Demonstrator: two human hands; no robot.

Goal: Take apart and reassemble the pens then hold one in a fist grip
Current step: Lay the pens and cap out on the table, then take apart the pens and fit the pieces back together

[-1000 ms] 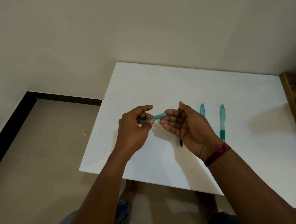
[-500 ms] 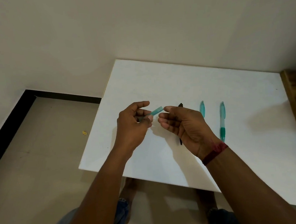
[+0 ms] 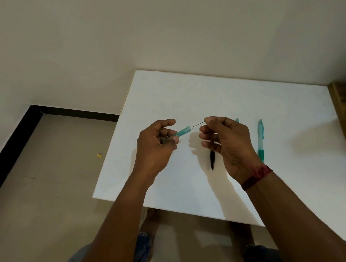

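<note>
Your left hand (image 3: pixel 155 147) grips a teal barrel piece (image 3: pixel 183 132) above the white table (image 3: pixel 165 94), fingers and thumb curled round its near end, open end pointing right. Your right hand (image 3: pixel 231 141) pinches a thin dark refill (image 3: pixel 198 124) between thumb and forefinger. The refill's far end reaches the barrel mouth; whether it sits inside, cannot tell. On the table: black pen (image 3: pixel 212 159), partly hidden under your right hand; whole teal pen (image 3: pixel 260 139) just right of that hand; tip of another teal piece (image 3: pixel 237 120) behind the knuckles.
</note>
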